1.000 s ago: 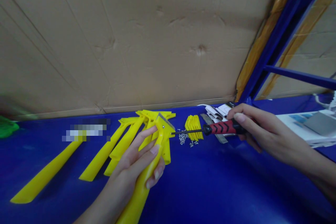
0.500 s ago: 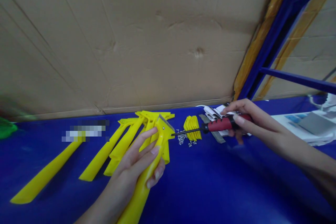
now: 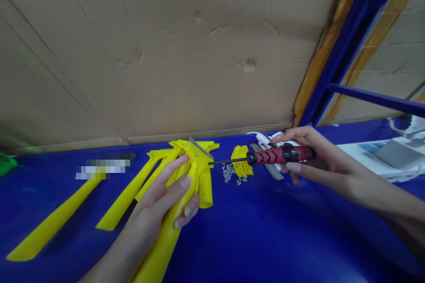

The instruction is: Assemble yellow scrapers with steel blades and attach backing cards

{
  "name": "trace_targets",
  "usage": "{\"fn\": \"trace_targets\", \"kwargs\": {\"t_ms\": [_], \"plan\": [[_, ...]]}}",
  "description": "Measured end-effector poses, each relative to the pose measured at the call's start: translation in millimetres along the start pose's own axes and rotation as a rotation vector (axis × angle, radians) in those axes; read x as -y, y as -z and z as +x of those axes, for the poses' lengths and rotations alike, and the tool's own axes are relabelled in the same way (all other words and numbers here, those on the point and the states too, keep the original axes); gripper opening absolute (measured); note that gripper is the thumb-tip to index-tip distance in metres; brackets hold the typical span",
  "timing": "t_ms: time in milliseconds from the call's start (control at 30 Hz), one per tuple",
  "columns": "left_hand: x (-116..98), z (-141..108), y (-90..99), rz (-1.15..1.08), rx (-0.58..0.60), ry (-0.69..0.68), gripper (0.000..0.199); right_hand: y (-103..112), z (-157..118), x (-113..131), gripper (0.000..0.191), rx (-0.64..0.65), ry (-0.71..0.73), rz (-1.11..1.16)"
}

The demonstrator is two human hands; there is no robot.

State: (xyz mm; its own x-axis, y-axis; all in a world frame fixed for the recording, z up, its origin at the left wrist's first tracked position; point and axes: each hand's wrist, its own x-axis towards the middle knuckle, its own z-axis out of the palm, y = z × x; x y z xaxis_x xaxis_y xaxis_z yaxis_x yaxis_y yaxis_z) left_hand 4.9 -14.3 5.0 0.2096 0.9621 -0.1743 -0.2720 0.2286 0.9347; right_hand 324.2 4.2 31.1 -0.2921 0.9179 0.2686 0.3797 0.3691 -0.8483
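Observation:
My left hand [image 3: 166, 199] is wrapped round the handle of a yellow scraper [image 3: 166, 243], its blade end tilted up. One screw head shows on the scraper's head. From the right, my right hand [image 3: 318, 159] grips a red and black screwdriver [image 3: 275, 155]. The screwdriver's dark tip meets the right side of the scraper's head; whether it sits in a screw I cannot tell. Just beyond the tip lie small screws and nuts [image 3: 227, 172] and a row of small yellow plates [image 3: 243, 162].
Several yellow scraper handles [image 3: 124, 194] lie behind my left hand, and another scraper [image 3: 59, 216] lies at the left. Grey blades [image 3: 275, 170] and white packets are by my right hand. Cardboard [image 3: 199, 53] stands behind the blue table [image 3: 259, 239]; a blue frame [image 3: 345, 57] rises at right.
The scraper and my left hand have shifted a little to the left in view. The screwdriver has moved slightly left and up with them, its tip still at the scraper's head.

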Motion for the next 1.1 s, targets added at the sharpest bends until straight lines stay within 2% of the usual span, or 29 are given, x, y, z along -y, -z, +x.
{"fn": "trace_targets", "kwargs": {"t_ms": [100,200,267,433,500,600,800,900,1033,1100], "plan": [[-3,0,0.0,0.002,-0.005,-0.018,0.091,-6,2,0,0.031,-0.098,0.017,0.048],[-2,-1,-0.9,0.015,0.006,-0.023,0.084,-10,4,-3,0.036,-0.157,-0.051,0.010],[-1,-1,-0.7,0.015,0.013,-0.027,0.081,-9,3,-3,0.038,-0.129,-0.054,-0.010],[4,0,0.2,-0.008,0.006,-0.019,0.080,-3,1,1,0.031,-0.079,0.059,0.064],[6,-1,-1.2,-0.011,0.020,-0.006,0.082,-2,1,0,0.026,-0.117,0.049,0.045],[8,-2,-3.9,-0.003,0.026,0.012,0.087,-3,2,-4,0.034,-0.152,-0.004,-0.039],[6,-1,-3.4,0.014,0.010,0.023,0.099,2,0,-2,0.034,-0.048,0.021,-0.006],[6,-2,-3.8,-0.006,0.031,0.021,0.093,1,2,-1,0.027,-0.074,0.033,-0.001],[5,-3,-5.9,-0.001,0.036,-0.001,0.084,-2,3,-2,0.040,-0.088,-0.031,-0.050],[2,-3,-6.2,0.010,0.023,-0.011,0.084,-1,2,-1,0.034,-0.056,-0.029,-0.041]]}}
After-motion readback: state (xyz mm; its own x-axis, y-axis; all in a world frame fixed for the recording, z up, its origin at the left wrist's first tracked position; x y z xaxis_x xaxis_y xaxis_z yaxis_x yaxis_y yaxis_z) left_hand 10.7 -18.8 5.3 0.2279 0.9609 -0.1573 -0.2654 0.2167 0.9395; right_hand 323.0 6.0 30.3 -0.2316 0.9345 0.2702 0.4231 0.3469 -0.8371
